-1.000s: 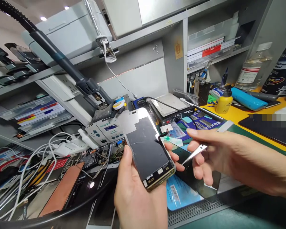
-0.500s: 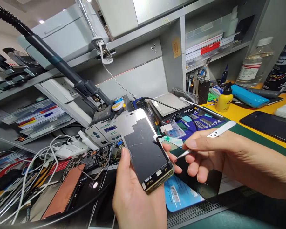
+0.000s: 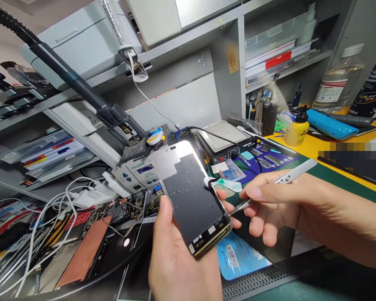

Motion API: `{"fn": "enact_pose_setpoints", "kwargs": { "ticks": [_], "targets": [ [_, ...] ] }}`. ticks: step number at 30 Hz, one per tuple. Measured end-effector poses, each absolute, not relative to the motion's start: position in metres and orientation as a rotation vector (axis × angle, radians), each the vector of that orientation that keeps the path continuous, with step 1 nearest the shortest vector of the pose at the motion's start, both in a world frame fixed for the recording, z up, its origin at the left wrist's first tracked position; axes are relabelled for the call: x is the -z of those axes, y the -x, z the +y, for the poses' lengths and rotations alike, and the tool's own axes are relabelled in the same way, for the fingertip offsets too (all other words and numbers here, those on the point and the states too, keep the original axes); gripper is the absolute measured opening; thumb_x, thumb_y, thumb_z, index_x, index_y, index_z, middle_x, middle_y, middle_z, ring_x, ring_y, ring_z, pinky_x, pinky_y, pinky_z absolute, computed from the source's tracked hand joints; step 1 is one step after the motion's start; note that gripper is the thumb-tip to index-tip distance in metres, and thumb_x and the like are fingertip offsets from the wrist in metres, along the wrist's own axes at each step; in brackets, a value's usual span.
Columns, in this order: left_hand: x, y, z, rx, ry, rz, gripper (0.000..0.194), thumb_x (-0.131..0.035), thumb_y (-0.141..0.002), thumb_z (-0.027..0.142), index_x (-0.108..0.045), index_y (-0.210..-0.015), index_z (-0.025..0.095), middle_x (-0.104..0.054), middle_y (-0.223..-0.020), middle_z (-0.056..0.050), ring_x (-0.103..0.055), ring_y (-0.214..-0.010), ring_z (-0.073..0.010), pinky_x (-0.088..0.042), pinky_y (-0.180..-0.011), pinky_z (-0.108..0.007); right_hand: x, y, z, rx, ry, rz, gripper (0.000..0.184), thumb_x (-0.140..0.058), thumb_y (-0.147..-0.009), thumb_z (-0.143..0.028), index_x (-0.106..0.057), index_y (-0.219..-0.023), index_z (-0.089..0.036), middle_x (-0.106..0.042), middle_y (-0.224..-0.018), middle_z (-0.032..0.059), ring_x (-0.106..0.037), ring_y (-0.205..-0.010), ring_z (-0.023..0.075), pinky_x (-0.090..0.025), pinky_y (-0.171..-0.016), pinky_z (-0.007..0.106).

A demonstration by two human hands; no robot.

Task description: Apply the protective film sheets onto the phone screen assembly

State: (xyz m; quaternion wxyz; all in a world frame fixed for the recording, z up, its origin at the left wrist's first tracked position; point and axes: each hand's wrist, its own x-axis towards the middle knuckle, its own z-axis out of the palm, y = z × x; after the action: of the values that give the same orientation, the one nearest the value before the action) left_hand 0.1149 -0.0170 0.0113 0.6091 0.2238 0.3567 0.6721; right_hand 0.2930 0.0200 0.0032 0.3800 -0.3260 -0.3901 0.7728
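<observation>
My left hand (image 3: pixel 181 255) is wrapped round a phone screen assembly (image 3: pixel 192 194), its back with a dark panel and metal plate facing me. The thumb presses its left edge and fingertips show at the right edge. A black flex cable (image 3: pixel 213 182) and a white tab with a green mark (image 3: pixel 230 184) stick out from the right side. My right hand (image 3: pixel 269 205) pinches metal tweezers (image 3: pixel 288 172), whose tips are at the lower right edge of the assembly. Whether the tips touch it, I cannot tell.
Behind stand a heating plate (image 3: pixel 222 140) and a soldering station (image 3: pixel 141 169). White cables (image 3: pixel 69 196) and phone parts crowd the left. A yellow bottle (image 3: pixel 297 127) and a clear bottle (image 3: pixel 336 83) stand at the right. A blue packet (image 3: pixel 238 259) lies below my right hand.
The tweezers have turned slightly in my right hand, and their tips have moved down and left to the assembly's edge. My left hand keeps its hold on the assembly.
</observation>
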Motion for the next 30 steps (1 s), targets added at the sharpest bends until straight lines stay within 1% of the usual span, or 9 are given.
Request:
{"fn": "enact_pose_setpoints", "kwargs": {
  "ticks": [8,15,17,20,21,22,24,27,30],
  "targets": [
    [-0.021,-0.120,-0.024,-1.530,-0.455,0.919,0.046,-0.051,-0.095,0.049,-0.081,-0.091,0.014,-0.079,-0.091,-0.014,-0.075,-0.084,-0.0326,-0.062,-0.081,-0.045,-0.010,-0.290,0.020,-1.923,0.834,-1.143,0.038,-0.078,-0.076,-0.053,-0.081,-0.086,-0.017,-0.074,-0.085,0.0122,-0.067,-0.070,0.0201,-0.060,-0.064,0.024],
    [-0.001,-0.130,-0.022,-1.596,-0.573,0.853,0.041,-0.052,-0.094,0.055,-0.079,-0.090,0.026,-0.079,-0.086,-0.006,-0.075,-0.088,-0.0319,-0.064,-0.074,-0.042,-0.015,-0.291,0.019,-1.921,0.832,-1.162,0.035,-0.077,-0.075,-0.053,-0.081,-0.084,-0.019,-0.072,-0.082,0.0097,-0.066,-0.069,0.0193,-0.059,-0.062,0.022],
    [0.011,-0.131,-0.022,-1.722,-0.629,0.896,0.023,-0.065,-0.090,0.043,-0.077,-0.106,0.032,-0.080,-0.088,-0.002,-0.076,-0.085,-0.0292,-0.064,-0.070,-0.040,-0.016,-0.291,0.018,-1.933,0.816,-1.152,0.034,-0.077,-0.076,-0.052,-0.082,-0.084,-0.019,-0.073,-0.080,0.0092,-0.066,-0.067,0.0177,-0.059,-0.062,0.020],
    [0.016,-0.130,-0.022,-1.854,-0.673,0.965,0.044,-0.081,-0.077,0.023,-0.071,-0.117,0.039,-0.080,-0.088,0.004,-0.076,-0.076,-0.0230,-0.063,-0.068,-0.034,-0.015,-0.291,0.017,-1.983,0.767,-1.111,0.030,-0.077,-0.078,-0.048,-0.082,-0.082,-0.018,-0.074,-0.078,0.0082,-0.067,-0.064,0.0153,-0.059,-0.060,0.017],
    [0.013,-0.129,-0.022,-1.837,-0.665,0.961,0.038,-0.080,-0.079,0.025,-0.073,-0.114,0.037,-0.080,-0.087,0.003,-0.075,-0.075,-0.0224,-0.062,-0.069,-0.033,-0.013,-0.292,0.018,-2.001,0.752,-1.083,0.028,-0.077,-0.080,-0.046,-0.082,-0.081,-0.019,-0.075,-0.076,0.0078,-0.068,-0.063,0.0150,-0.058,-0.059,0.017],
    [0.009,-0.127,-0.022,-1.762,-0.635,0.911,0.017,-0.070,-0.088,0.035,-0.077,-0.103,0.031,-0.079,-0.085,-0.001,-0.075,-0.074,-0.0233,-0.062,-0.070,-0.036,-0.009,-0.293,0.019,-2.012,0.751,-1.048,0.026,-0.076,-0.083,-0.044,-0.082,-0.081,-0.019,-0.075,-0.075,0.0074,-0.069,-0.063,0.0152,-0.058,-0.059,0.017],
    [-0.002,-0.124,-0.020,-1.524,-0.572,0.823,0.047,-0.048,-0.097,0.052,-0.080,-0.086,0.018,-0.078,-0.084,-0.011,-0.075,-0.075,-0.0286,-0.062,-0.071,-0.042,0.003,-0.297,0.025,-2.041,0.769,-0.969,0.022,-0.073,-0.088,-0.040,-0.082,-0.084,-0.020,-0.076,-0.075,0.0075,-0.072,-0.067,0.0175,-0.060,-0.061,0.019],
    [-0.015,-0.123,-0.018,-1.491,-0.510,0.787,0.053,-0.043,-0.097,0.052,-0.079,-0.080,0.016,-0.076,-0.082,-0.013,-0.073,-0.076,-0.0294,-0.062,-0.069,-0.042,0.021,-0.303,0.036,-2.209,0.669,-0.948,0.022,-0.074,-0.087,-0.038,-0.082,-0.095,-0.020,-0.078,-0.084,0.0101,-0.075,-0.072,0.0241,-0.062,-0.056,0.027],
    [-0.020,-0.125,-0.016,-1.480,-0.465,0.804,0.054,-0.044,-0.095,0.054,-0.077,-0.082,0.013,-0.075,-0.083,-0.015,-0.071,-0.073,-0.0281,-0.060,-0.064,-0.040,0.026,-0.308,0.041,-2.278,0.597,-0.909,0.028,-0.066,-0.093,-0.038,-0.082,-0.102,-0.016,-0.079,-0.094,0.0136,-0.077,-0.083,0.0237,-0.064,-0.068,0.025]
  ]
}}
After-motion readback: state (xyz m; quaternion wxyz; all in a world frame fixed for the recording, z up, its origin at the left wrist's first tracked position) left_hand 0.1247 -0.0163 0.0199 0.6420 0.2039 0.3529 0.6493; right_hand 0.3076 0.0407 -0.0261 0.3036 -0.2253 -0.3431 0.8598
